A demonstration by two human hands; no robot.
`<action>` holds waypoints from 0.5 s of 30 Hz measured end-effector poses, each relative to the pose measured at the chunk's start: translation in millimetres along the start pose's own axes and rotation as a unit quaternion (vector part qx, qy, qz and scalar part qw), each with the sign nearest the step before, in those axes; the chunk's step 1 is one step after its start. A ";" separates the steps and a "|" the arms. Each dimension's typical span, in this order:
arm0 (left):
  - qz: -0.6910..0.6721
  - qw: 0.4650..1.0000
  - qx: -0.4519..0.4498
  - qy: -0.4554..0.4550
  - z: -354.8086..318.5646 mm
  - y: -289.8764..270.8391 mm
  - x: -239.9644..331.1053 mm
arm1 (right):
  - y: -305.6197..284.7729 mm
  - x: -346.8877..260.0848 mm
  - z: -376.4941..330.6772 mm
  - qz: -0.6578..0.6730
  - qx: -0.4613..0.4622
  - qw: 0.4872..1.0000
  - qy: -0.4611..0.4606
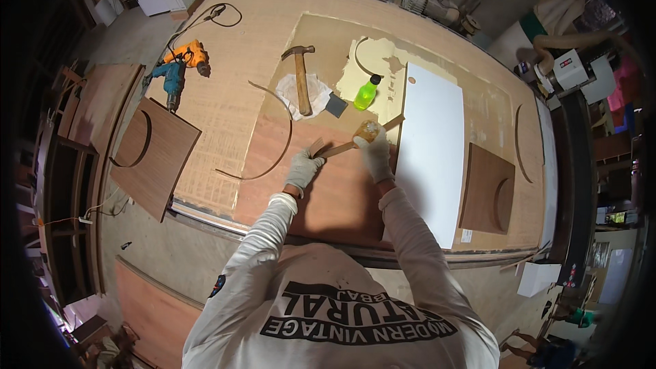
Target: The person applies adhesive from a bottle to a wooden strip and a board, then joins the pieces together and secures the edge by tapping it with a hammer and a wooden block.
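My gloved left hand (303, 169) is closed on one end of a thin brown strip (338, 149), which slants up to the right over the reddish-brown board. My gloved right hand (374, 154) grips a round amber-brown thing with a pale middle (367, 130), held against the strip; its kind is unclear. Beyond my hands lies a claw hammer (302, 82) on a crumpled white cloth (285, 90), beside a small dark square pad (335, 105). A green bottle with a black cap (366, 94) is close by. Left of my hands lies a curved thin strip (290, 130).
A white panel (430, 157) lies right of my hands, with a brown board (488, 191) beyond it. Orange (191, 56) and teal (171, 78) power tools with a cord lie far left. Another brown board (154, 157) overhangs the table's left edge.
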State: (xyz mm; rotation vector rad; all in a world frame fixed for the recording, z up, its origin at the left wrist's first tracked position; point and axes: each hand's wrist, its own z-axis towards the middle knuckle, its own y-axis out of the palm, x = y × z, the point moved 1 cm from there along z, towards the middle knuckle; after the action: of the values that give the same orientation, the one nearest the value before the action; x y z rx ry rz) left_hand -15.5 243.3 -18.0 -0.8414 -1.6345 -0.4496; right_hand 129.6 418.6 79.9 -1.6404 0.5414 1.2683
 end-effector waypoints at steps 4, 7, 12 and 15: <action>0.014 1.000 0.006 -0.015 10.8 28.0 -0.1 | -12.5 4.9 17.5 -0.023 0.012 1.000 -0.015; -0.218 0.975 -0.014 -0.036 5.7 31.9 -1.6 | -11.5 7.6 11.4 -0.045 0.012 0.998 -0.032; -0.253 0.967 -0.040 0.002 -16.1 -32.2 1.4 | -3.7 1.9 10.5 -0.066 0.011 0.997 -0.041; -0.201 0.979 -0.031 0.008 -27.8 -42.0 -5.0 | 5.1 2.5 9.1 -0.047 -0.007 0.997 -0.054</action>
State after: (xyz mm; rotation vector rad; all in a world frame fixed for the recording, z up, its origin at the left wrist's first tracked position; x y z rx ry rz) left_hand -27.0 194.8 -9.7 -0.5458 -1.7864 -0.7898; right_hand 122.0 424.8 75.6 -1.5808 0.3854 1.2850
